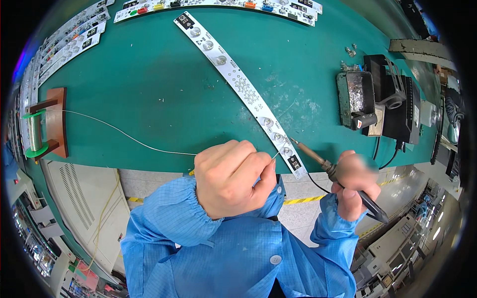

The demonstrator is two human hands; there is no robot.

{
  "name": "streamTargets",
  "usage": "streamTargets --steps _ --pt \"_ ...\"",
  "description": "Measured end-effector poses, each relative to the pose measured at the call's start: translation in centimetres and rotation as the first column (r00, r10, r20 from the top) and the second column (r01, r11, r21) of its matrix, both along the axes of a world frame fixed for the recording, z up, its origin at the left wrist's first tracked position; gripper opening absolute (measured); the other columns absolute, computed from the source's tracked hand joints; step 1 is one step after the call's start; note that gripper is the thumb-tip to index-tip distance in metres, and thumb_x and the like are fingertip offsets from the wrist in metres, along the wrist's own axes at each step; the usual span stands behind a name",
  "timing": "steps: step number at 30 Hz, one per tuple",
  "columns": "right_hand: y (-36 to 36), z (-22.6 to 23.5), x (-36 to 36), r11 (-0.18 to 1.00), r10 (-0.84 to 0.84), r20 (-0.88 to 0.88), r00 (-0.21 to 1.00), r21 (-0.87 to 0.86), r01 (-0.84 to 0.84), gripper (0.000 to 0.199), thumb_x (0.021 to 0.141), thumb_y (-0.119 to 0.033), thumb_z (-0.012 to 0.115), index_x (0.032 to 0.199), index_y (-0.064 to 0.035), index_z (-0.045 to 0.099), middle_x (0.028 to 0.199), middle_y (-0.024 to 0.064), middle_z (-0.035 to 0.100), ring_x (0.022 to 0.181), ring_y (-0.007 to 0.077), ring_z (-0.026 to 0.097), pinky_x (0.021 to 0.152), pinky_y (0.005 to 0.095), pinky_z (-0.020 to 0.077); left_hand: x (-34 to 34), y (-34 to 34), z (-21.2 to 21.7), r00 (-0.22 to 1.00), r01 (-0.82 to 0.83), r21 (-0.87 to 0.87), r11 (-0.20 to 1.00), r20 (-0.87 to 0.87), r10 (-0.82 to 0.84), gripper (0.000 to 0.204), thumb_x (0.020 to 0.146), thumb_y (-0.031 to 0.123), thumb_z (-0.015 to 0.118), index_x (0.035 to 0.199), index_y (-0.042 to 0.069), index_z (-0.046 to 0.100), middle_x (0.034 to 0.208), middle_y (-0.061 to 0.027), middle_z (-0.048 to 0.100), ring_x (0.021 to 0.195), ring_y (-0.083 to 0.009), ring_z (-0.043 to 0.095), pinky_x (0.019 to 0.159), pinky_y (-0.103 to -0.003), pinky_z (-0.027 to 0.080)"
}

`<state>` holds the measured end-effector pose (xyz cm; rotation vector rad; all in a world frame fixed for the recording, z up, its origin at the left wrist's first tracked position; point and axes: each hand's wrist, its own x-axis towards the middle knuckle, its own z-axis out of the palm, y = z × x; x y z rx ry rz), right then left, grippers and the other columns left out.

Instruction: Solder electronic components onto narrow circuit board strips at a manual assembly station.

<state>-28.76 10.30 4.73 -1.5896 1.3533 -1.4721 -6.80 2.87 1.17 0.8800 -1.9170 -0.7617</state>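
Observation:
A long white circuit board (243, 92) lies slantwise across the green mat, its near end by the table's front edge. My left hand (233, 174) is closed in a pinch on thin solder wire (134, 142), which trails left to a spool (35, 133) on a brown stand. A short end of the wire sticks out of the fingers toward the board's near end. My right hand (355, 181) grips a soldering iron (313, 155) by its handle. The iron's tip is at the board's right edge, beside round silver parts; whether it touches them I cannot tell.
A dark metal tray (343, 107) stands at the right, next to a black soldering station (405, 111) with a holder. Small metal bits (351, 50) lie behind it. More boards (218, 4) line the far edge, with a stack (79, 37) at the far left.

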Motion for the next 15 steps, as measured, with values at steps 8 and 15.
streamTargets --steps 8,15 --pt "-0.17 -0.38 -0.13 0.999 0.032 0.013 0.999 0.0 -0.032 0.021 0.081 -0.022 0.064 0.08 -0.0004 0.063 0.054 0.0051 0.055 0.054 0.0191 0.046 0.056 0.0364 0.0386 -0.04 -0.07 -0.06 1.0 -0.003 -0.001 1.0 0.005 0.003 0.017 0.057 -0.007 0.07 0.068 0.003 0.061 0.057 -0.0048 0.052 0.045 -0.017 0.05 0.04 -0.027 0.035" --pt "-0.24 -0.28 -0.16 0.999 0.042 0.02 0.999 0.011 -0.042 0.021 0.081 -0.021 0.065 0.08 -0.0003 0.063 0.054 0.0052 0.056 0.054 0.0192 0.046 0.055 0.0363 0.0389 -0.07 -0.1 0.0 0.999 0.003 0.0 1.0 0.035 -0.003 0.018 0.058 -0.006 0.071 0.069 0.003 0.062 0.058 -0.0048 0.053 0.045 -0.0169 0.05 0.041 -0.028 0.035"
